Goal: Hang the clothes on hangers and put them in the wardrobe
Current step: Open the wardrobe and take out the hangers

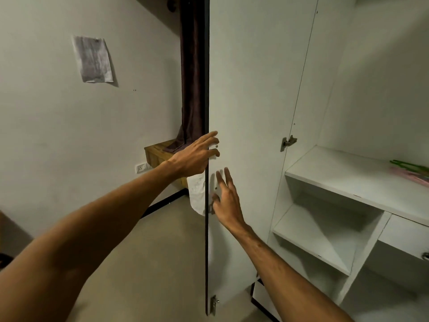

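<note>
1. Nearest my remote view, a left forearm (81, 240) and a right forearm (290, 270) reached in from 6 o'clock toward the wardrobe door (243, 89), which stood edge-on at centre frame.
2. My left hand (197, 154) grasped the door's dark edge, fingers wrapped round onto the inner face, apparently to steady or swing the panel.
3. My right hand (226, 203), at 5 o'clock of the left, was released, its fingers straight and spread over the inner face and its thumb beside a small metal latch (211, 209). Whether the fingertips touched the panel, I could not tell.
4. A white garment (196, 196) showed behind the door at 9 o'clock of the right hand, half hidden, so I could not tell what held it up.
5. Green and pink hangers (409, 173) lay on a shelf (336, 173) at 3 o'clock, well apart from both hands, probably stored there to be handy.
6. By my reading, the door was being managed first. Neither hand held cloth, and no garment was on a hanger.
7. A dark curtain (192, 77) hung at 12 o'clock.
</note>
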